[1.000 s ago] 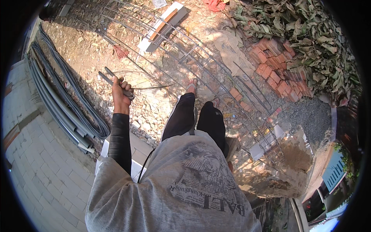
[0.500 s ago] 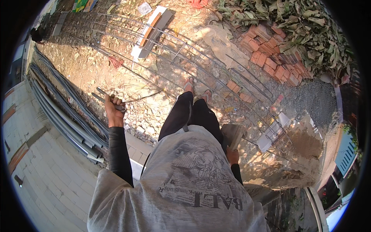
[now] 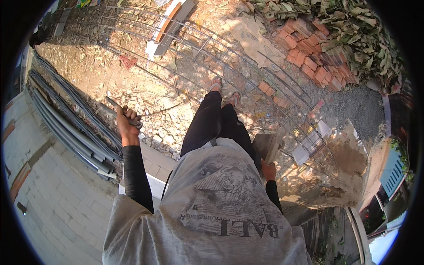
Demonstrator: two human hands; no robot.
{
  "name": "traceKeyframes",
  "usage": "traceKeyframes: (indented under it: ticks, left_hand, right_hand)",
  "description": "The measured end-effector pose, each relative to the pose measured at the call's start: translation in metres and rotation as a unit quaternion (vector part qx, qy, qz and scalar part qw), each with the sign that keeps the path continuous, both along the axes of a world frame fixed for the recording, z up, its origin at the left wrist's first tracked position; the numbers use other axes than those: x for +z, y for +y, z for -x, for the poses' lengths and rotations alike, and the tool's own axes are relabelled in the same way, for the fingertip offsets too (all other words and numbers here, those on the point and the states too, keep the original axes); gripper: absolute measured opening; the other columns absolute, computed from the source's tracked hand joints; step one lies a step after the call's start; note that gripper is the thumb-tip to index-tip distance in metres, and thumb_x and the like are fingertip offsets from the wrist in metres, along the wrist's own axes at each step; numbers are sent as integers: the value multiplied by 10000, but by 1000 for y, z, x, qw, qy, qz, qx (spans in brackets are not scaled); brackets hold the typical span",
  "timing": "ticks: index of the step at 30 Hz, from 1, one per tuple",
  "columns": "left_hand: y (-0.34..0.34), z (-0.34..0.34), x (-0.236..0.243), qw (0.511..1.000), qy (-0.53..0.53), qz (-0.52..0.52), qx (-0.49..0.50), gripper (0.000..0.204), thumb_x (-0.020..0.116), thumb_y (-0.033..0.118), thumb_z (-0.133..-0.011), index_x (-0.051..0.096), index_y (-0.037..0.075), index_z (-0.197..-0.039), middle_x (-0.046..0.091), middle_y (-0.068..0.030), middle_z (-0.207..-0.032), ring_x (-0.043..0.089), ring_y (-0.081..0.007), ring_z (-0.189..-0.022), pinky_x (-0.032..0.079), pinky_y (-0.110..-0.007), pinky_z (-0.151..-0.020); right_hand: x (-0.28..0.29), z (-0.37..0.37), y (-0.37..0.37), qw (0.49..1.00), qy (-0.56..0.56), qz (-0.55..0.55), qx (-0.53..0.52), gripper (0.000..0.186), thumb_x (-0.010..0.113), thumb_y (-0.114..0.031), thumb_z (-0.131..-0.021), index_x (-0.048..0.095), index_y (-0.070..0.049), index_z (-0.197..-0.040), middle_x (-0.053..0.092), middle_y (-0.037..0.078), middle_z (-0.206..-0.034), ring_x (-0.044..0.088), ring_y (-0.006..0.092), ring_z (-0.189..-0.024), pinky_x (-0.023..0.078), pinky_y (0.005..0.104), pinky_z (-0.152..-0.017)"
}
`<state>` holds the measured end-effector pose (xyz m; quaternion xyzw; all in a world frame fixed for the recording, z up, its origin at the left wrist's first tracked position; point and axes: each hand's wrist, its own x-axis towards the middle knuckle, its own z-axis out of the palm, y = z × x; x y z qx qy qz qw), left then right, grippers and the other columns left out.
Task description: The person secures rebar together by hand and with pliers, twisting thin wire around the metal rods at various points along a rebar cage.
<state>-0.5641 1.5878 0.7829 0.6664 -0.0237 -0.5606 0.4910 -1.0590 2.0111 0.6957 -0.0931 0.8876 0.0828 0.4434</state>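
My left hand (image 3: 127, 126), at the end of a black sleeve, is closed around a dark metal tool (image 3: 110, 101). Two narrow arms of this tool, like those of pincers, stick out past the fingers toward the upper left; its other end is mostly hidden in the fist. A thin dark wire (image 3: 165, 110) curves over the rubble beside that hand. Low at my right side, my right hand (image 3: 268, 169) is closed at the near edge of a brown wooden block (image 3: 266, 147). Part of those fingers is hidden from view.
Long steel rebar cages (image 3: 207, 55) cross the ground ahead of my feet. Grey pipes (image 3: 84, 145) lie along a block wall (image 3: 66, 198) at left. A brick pile (image 3: 313, 57), leafy branches (image 3: 362, 31) and grey gravel (image 3: 362, 110) stand at right.
The ground and rebar have shifted toward the picture's bottom-to-top direction as I step and my legs move apart. Both hands keep their grips and sit slightly higher in the picture.
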Motion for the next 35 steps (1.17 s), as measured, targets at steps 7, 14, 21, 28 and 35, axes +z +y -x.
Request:
traceKeyframes:
  ticks: [7, 14, 21, 28, 35]
  left_hand:
    - [-55, 15, -24, 998, 55, -21, -14, 379, 520, 492, -1020, 500, 141, -876, 291, 55, -631, 322, -102, -552, 313, -264, -515]
    - [-117, 52, -28, 992, 12, -21, -124, 352, 539, 467, -1017, 459, 139, -916, 263, 61, -643, 292, -94, -552, 287, -262, -502]
    - [-156, 100, -10, 984, 25, 1, -176, 346, 556, 487, -1007, 494, 154, -934, 264, 73, -638, 294, -85, -548, 278, -256, -510]
    - [-162, 108, -4, 985, -13, 0, -173, 345, 503, 470, -1033, 478, 133, -958, 244, 62, -646, 271, -93, -550, 292, -266, -509]
    - [-174, 106, 12, 986, -27, 44, -156, 401, 462, 544, -1024, 458, 146, -969, 198, 74, -592, 211, -87, -477, 270, -266, -452]
  right_hand:
    - [22, -38, 7, 997, 12, -69, -14, 805, 728, -601, -729, 618, 66, -1165, 674, 285, -1134, 639, 432, -1103, 497, 477, -935]
    - [16, -76, 13, 997, -27, -35, -70, 722, 716, -571, -780, 630, 64, -1112, 687, 276, -1093, 645, 427, -1088, 500, 476, -914]
    - [-24, -96, 91, 998, -61, -17, -23, 531, 616, -401, -864, 608, 66, -1115, 668, 322, -1078, 633, 475, -1065, 510, 494, -882]
    - [-5, -101, 30, 994, -89, -57, -40, 609, 714, -467, -791, 633, 69, -1069, 691, 308, -1011, 672, 437, -1026, 526, 468, -851]
    - [-31, -98, 24, 977, -154, -102, -110, 843, 745, -612, -741, 610, 56, -1238, 706, 260, -1088, 692, 375, -1044, 528, 440, -908]
